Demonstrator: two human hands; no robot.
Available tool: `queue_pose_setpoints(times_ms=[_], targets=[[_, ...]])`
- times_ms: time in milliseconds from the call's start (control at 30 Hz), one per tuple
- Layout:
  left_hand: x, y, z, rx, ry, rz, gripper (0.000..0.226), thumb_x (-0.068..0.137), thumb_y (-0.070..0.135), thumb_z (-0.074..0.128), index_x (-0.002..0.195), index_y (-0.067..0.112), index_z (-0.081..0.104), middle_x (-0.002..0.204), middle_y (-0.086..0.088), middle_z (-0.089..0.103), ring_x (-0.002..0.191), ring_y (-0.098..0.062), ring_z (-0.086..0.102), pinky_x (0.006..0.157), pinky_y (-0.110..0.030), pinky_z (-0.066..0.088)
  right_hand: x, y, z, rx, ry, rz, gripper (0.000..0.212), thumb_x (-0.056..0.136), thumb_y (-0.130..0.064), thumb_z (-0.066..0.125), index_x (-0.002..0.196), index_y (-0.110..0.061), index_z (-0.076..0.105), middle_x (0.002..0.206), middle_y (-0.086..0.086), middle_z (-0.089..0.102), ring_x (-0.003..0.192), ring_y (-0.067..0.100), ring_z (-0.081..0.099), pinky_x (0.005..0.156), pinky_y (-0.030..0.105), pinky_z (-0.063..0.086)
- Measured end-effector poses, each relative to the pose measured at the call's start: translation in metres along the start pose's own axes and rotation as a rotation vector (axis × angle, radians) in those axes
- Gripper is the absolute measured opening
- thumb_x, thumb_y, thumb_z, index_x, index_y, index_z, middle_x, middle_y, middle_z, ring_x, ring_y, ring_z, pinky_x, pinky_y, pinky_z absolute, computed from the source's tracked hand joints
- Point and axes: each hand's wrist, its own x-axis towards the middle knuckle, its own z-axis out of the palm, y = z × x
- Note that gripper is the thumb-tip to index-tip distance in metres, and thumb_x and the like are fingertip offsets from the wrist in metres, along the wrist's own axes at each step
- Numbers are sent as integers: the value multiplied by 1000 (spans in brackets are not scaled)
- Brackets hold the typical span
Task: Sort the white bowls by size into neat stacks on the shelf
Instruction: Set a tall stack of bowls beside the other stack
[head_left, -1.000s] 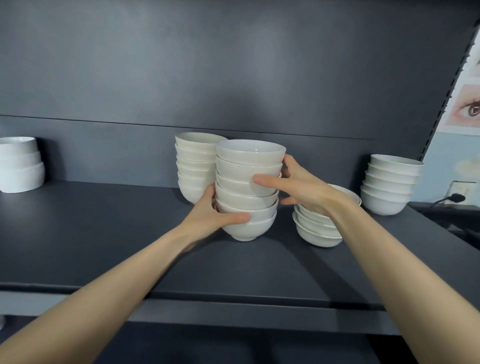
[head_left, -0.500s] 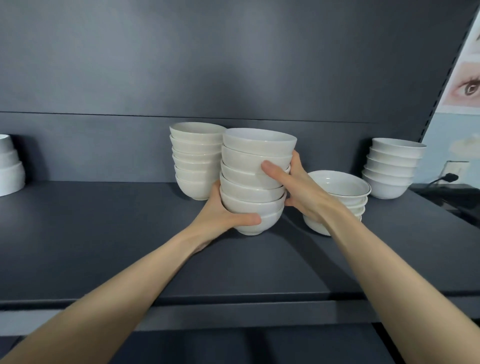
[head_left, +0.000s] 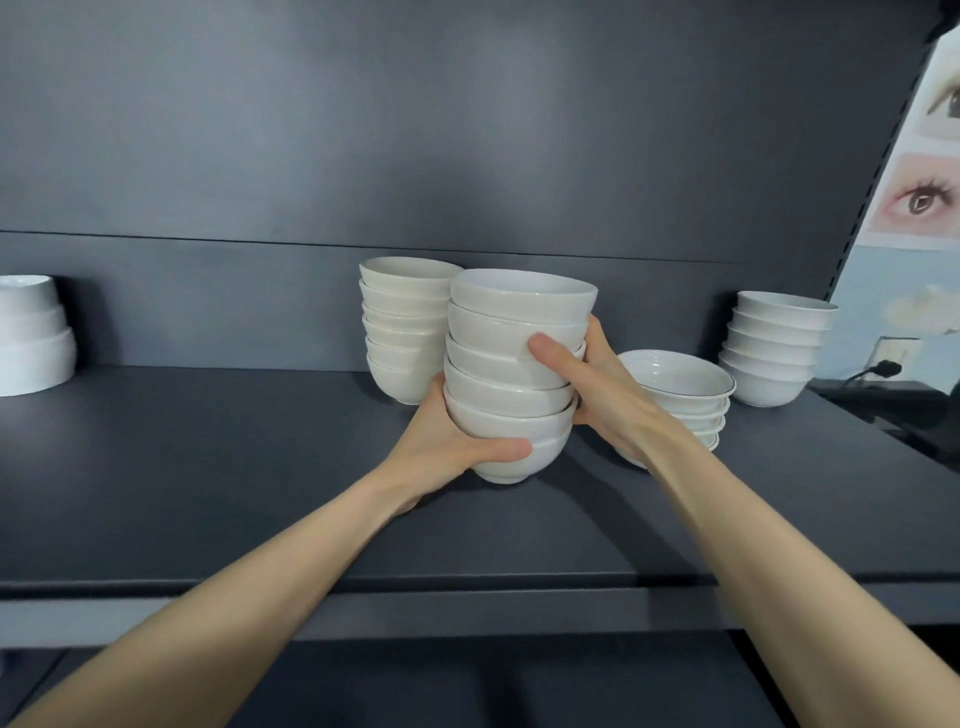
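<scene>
Hardly anything has shifted in the last half second: the gripped stack sits a touch lower in the view and both hands keep the same hold, while more of the far-left bowls shows.

At the far left edge, an upside-down stack of white bowls (head_left: 31, 338) stands on the dark shelf (head_left: 208, 467), against the back panel. Near the middle, a tall stack of six cream bowls (head_left: 405, 332) stands at the back. Just in front of it and overlapping its right side is the held stack (head_left: 511, 374), six white bowls nested upright. The left hand (head_left: 447, 447) cups its lower left side, thumb curled across the bottom bowl. The right hand (head_left: 602, 389) clasps the upper right side, thumb pressed on the front of the second and third bowls, fingers behind. The two hands are apart, with the stack clamped between them. Whether its foot touches the shelf I cannot tell.

Just right of the right hand sits a low stack of wider bowls (head_left: 675, 384) with thin dark rims. Further right, at the back, stands another white stack (head_left: 774, 348). Beyond the shelf end hangs a poster of eyes (head_left: 919, 202), with a wall socket (head_left: 891, 358) below it.
</scene>
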Motion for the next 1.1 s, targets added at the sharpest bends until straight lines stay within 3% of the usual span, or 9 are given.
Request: queue_pose_setpoints(times_ms=[233,500,833,933,1100], targets=[[-59,33,-15,55,155,-14,79,63,0,85,131,20,50,120,5,68,111,-10,64,85,-22,54,-18,-21,36,31,-157,-32,80,65,-57,75,133,-40,35,116,-21,62,108,6,62,92,50,52],[-159,78,-68,182,419,-13,63,64,-5,83,109,32,58,104,15,72,97,-2,68,73,-14,53,-37,-45,139,122,-416,-96,91,53,-60,79,132,-40,36,124,-14,60,115,11,58,100,47,47],[-295,131,-211,353,664,-9,64,59,2,87,110,29,60,105,12,73,97,-4,68,74,-15,53,-65,-93,347,191,-694,-130,89,58,-59,80,132,-36,37,119,-15,62,109,10,61,98,50,48],[-343,140,-265,387,726,-30,62,62,-10,83,105,29,60,98,17,74,92,-1,69,72,-13,52,-75,-99,425,223,-742,-140,83,57,-58,79,127,-40,39,121,-13,63,111,12,62,97,49,49],[-412,150,-352,426,796,-72,56,54,11,85,99,33,59,91,21,73,85,3,68,71,-19,54,-93,-112,540,261,-790,-133,80,62,-53,81,127,-32,40,115,-11,64,105,10,63,95,50,50]])
